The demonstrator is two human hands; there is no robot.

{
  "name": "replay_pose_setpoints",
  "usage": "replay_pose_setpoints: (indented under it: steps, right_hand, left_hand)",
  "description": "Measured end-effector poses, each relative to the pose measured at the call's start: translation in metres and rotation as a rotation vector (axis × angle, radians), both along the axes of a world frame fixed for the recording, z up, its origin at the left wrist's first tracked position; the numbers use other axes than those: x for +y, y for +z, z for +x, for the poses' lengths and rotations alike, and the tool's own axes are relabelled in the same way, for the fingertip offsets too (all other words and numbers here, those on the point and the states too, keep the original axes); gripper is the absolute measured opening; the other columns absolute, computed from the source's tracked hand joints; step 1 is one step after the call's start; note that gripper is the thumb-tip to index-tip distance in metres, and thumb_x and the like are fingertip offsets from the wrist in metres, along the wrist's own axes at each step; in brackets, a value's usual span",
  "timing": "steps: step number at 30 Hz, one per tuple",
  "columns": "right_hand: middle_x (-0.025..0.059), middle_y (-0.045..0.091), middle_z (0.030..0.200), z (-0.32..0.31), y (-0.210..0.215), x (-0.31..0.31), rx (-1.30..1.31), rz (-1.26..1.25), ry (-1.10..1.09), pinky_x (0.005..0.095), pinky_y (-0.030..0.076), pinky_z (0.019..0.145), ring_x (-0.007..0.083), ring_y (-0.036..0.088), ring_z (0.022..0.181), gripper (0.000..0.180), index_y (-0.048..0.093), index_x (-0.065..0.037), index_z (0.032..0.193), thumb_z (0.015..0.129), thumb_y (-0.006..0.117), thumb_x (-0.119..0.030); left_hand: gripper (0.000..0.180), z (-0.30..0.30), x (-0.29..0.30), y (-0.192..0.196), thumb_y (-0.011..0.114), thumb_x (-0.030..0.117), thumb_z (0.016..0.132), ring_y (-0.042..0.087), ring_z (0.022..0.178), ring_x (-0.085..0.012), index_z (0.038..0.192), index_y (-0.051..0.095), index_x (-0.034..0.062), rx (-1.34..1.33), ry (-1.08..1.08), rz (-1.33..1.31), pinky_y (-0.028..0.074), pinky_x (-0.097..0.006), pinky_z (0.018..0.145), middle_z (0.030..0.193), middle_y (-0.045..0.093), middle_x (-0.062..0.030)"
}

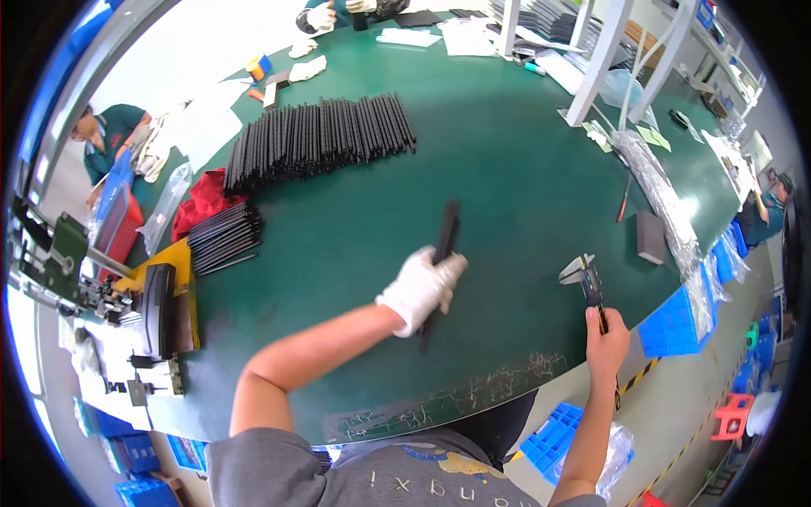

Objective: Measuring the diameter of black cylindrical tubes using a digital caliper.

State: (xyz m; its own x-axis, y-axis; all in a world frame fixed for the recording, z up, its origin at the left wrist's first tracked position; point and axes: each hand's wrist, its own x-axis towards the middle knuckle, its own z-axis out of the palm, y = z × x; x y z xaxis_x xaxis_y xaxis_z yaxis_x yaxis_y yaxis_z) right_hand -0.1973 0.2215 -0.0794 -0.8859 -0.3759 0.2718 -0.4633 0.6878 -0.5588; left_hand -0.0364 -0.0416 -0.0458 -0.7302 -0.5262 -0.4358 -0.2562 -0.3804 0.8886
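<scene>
My left hand, in a white glove, is closed around a dark flat bar above the middle of the green table. The bar sticks out on both sides of the glove, its far end pointing away from me. Bare, my right hand grips a digital caliper by its lower beam near the table's right front edge. The caliper's jaws point to the left, well apart from the bar.
A long row of black rods lies far left, with thinner dark rods and a red cloth nearer. A machine stands at the left edge. On the right are a grey block and a plastic-wrapped bundle. Several people work around the table.
</scene>
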Motion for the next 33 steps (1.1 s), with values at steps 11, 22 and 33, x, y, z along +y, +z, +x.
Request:
replay_pose_setpoints:
  steps: [11,22,33]
  right_hand:
    - [0.0071,0.059,0.072,0.011,-0.009,-0.019,0.118,0.107,-0.125,0.0369,0.043,0.049,0.0274,0.058,0.057,0.026,0.057,-0.008,0.088,0.081,0.063,-0.033]
    - [0.0047,0.055,0.067,0.015,-0.007,-0.017,0.141,0.119,-0.124,0.0328,0.038,0.044,0.0229,0.052,0.049,0.025,0.056,-0.007,0.087,0.081,0.063,-0.031]
    - [0.0041,0.056,0.066,0.013,-0.008,-0.02,0.178,0.15,-0.151,0.034,0.039,0.045,0.0233,0.053,0.05,0.025,0.057,-0.009,0.086,0.082,0.062,-0.033]
  left_hand:
    - [0.027,-0.079,-0.257,0.012,0.055,0.014,0.077,0.063,0.093,-0.0333,0.094,0.064,-0.004,-0.841,0.324,-1.022,0.05,-0.039,0.077,0.096,0.064,-0.0238]
    - [0.031,-0.127,-0.242,0.03,0.063,0.012,0.076,0.059,0.107,-0.0231,0.107,0.063,0.0054,-1.247,0.034,-1.1,0.05,-0.032,0.085,0.114,0.062,-0.0119]
    - [0.039,-0.115,-0.249,0.04,0.052,0.03,0.077,0.058,0.108,-0.0264,0.107,0.065,0.0073,-1.291,-0.112,-1.197,0.047,-0.034,0.086,0.117,0.06,-0.0115]
